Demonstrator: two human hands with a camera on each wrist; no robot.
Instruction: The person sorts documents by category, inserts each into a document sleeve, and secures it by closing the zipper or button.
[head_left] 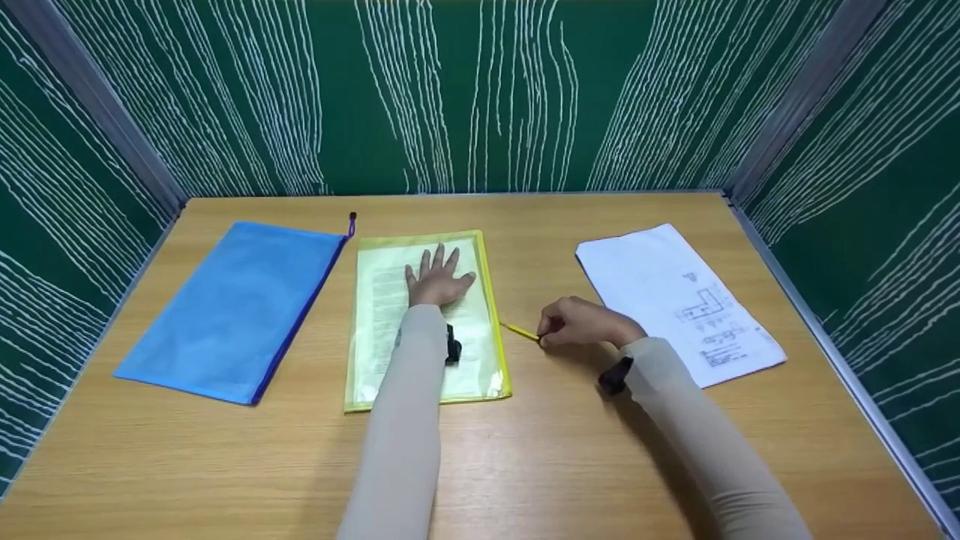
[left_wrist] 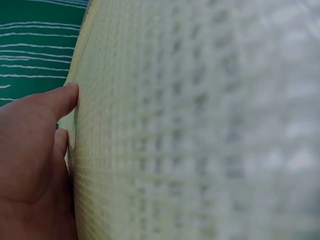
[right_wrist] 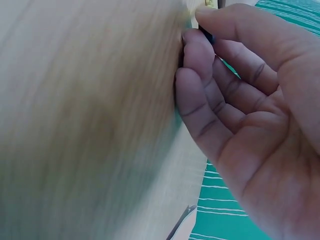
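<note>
A yellow-edged mesh zip folder (head_left: pixel 469 367) lies in the middle of the table, with a printed paper sheet showing through its clear face. My left hand (head_left: pixel 437 286) rests flat on it, fingers spread toward the far edge; the left wrist view has the mesh surface close up beside the thumb. Just right of the folder, my right hand (head_left: pixel 581 322) pinches the dark end of the yellow zipper pull (head_left: pixel 519 330), which stretches out from the folder's right edge. In the right wrist view the thumb and index finger meet on that dark end, other fingers curled near the tabletop.
To the left lies a blue zip folder (head_left: pixel 232 311) with a purple zipper and a dark-tipped pull (head_left: pixel 352 225). A white stack of paper (head_left: pixel 637 266) with a printed drawing lies at the right, near my right forearm. Green, white-streaked panels (head_left: pixel 517 97) surround the wooden table (head_left: pixel 225 465).
</note>
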